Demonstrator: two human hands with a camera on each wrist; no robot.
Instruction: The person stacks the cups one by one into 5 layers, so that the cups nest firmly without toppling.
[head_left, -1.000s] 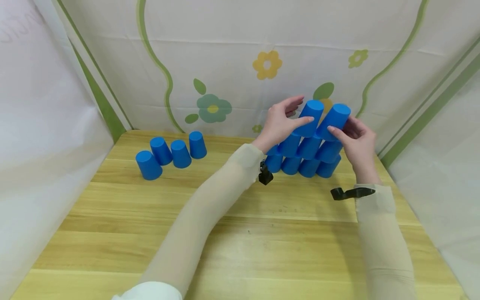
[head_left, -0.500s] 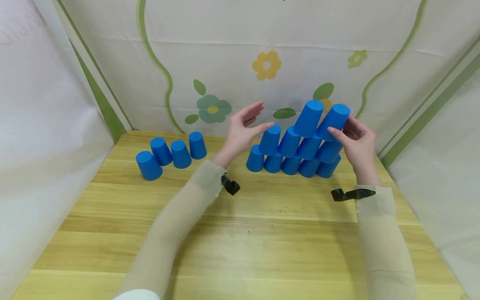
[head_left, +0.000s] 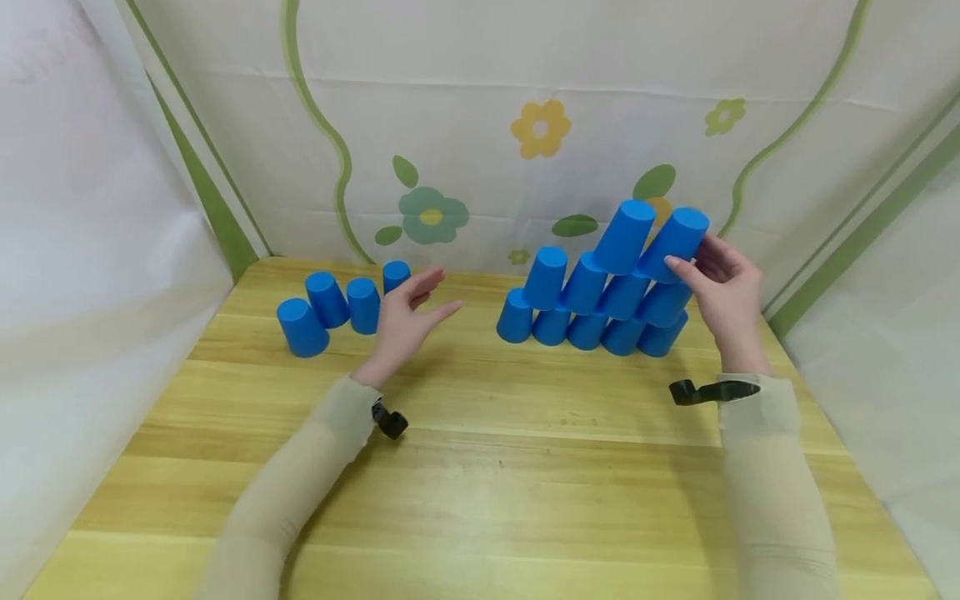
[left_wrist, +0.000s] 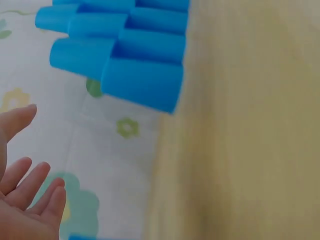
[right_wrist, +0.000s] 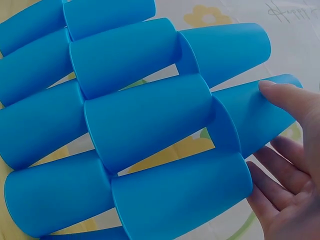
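A stepped wall of blue upside-down cups stands at the back right: several in the bottom row, several above, two on top. My right hand holds the top row's right cup, thumb in front and fingers behind; the right wrist view shows the thumb lying along this cup. Left of it, the top row's other cup stands untouched. My left hand has its fingers extended, thumb apart, holding nothing. It is just right of several separate blue cups and partly covers the rightmost cup.
The wooden table ends at the back against a white cloth wall printed with flowers and vines. Cloth also hangs at both sides. The wall of cups steps down on its left, to a bottom-row end cup.
My left hand has left the top row's left cup, which stays in place, and moved left to the separate cups. My right hand keeps its hold. The head view has shifted slightly.
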